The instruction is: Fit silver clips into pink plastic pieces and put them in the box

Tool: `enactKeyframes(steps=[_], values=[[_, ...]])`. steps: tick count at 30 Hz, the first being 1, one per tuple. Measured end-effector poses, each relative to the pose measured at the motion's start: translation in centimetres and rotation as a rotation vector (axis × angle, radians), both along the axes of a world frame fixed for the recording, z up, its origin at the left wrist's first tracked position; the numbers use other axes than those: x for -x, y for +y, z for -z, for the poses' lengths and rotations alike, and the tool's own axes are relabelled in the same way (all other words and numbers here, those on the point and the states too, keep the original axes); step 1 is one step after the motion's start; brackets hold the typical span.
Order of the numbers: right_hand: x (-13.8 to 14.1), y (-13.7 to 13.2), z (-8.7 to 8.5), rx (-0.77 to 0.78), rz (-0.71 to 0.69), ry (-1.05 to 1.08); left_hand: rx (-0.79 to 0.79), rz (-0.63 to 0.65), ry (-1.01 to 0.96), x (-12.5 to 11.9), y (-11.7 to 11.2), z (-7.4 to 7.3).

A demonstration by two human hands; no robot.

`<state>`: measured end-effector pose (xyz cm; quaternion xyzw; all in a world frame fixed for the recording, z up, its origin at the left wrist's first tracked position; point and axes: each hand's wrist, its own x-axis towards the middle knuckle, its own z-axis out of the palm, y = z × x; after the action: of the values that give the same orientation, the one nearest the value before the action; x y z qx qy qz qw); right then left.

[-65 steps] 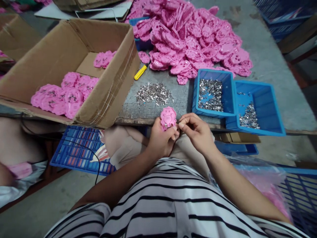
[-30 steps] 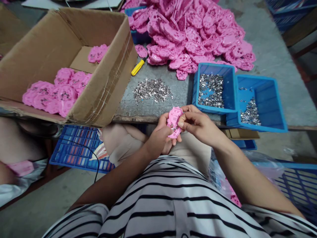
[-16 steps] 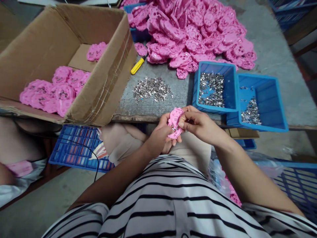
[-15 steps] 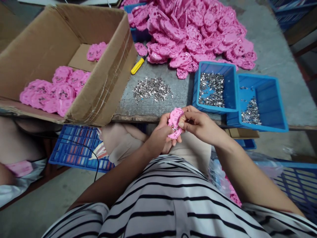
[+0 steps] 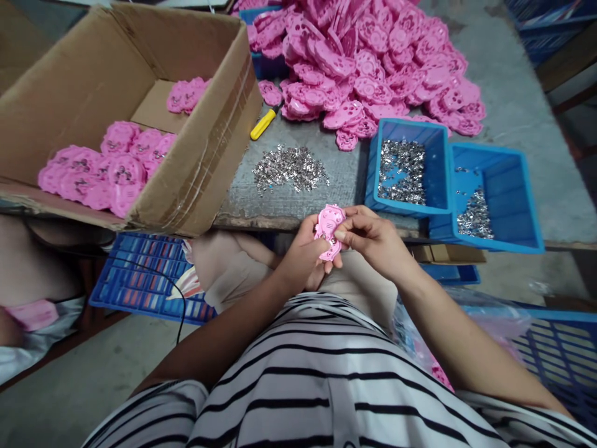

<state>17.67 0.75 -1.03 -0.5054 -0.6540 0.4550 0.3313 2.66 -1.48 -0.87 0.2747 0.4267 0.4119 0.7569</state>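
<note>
My left hand [image 5: 303, 256] is closed around a pink plastic shell piece [image 5: 331, 219], its thumb pressed on the lower part, where small shiny metal bits show. My right hand [image 5: 373, 239] pinches at the right edge of the same piece with thumb and forefinger; whatever lies between those fingertips is hidden or too small to make out. Both hands are just in front of the table edge, above my lap. Beyond them on the table lies a loose heap of small shiny metal parts [image 5: 291, 168].
A cardboard box [image 5: 209, 137] with several pink pieces stands left. A yellow-handled screwdriver [image 5: 263, 124] lies beside it. Behind is a big pile of pink shells [image 5: 373, 62]. Two blue bins [image 5: 410, 204] [image 5: 513, 193] with metal parts sit right. Another person's leg [image 5: 51, 261] is at left.
The pink piece has turned slightly so its face shows more toward me. Both hands keep nearly the same place, and the view has shifted a little.
</note>
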Motion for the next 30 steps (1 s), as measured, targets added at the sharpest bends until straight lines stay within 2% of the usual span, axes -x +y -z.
enactKeyframes(steps=[6, 9, 12, 16, 19, 22, 24, 27, 30], values=[[0.4, -0.1, -0.6, -0.006, 0.013, -0.004, -0.015, -0.009, 0.039, 0.3, 0.4, 0.3], [0.5, 0.1, -0.7, -0.001, 0.098, 0.046, -0.028, -0.013, 0.073, 0.4, 0.4, 0.3], [0.7, 0.5, -0.3, -0.042, 0.192, 0.105, -0.047, -0.034, 0.122, 0.7, 0.5, 0.3], [1.0, 1.4, 0.7, -0.124, 0.225, 0.147, -0.090, -0.024, 0.182, 2.0, 1.1, -0.5], [1.1, 2.3, 1.7, -0.143, 0.248, 0.164, -0.176, -0.003, 0.200, 4.3, 1.7, -2.5], [1.0, 3.2, 2.8, -0.153, 0.208, 0.122, -0.273, 0.008, 0.229, 7.4, 2.5, -5.7], [0.7, 3.7, 3.6, -0.167, 0.187, 0.064, -0.341, -0.035, 0.286, 9.8, 3.8, -8.0], [0.3, 4.3, 4.6, -0.200, 0.183, -0.015, -0.425, -0.120, 0.373, 13.6, 7.6, -10.8], [0.0, 4.5, 5.1, -0.260, 0.164, -0.068, -0.385, -0.207, 0.513, 17.2, 13.0, -11.7]])
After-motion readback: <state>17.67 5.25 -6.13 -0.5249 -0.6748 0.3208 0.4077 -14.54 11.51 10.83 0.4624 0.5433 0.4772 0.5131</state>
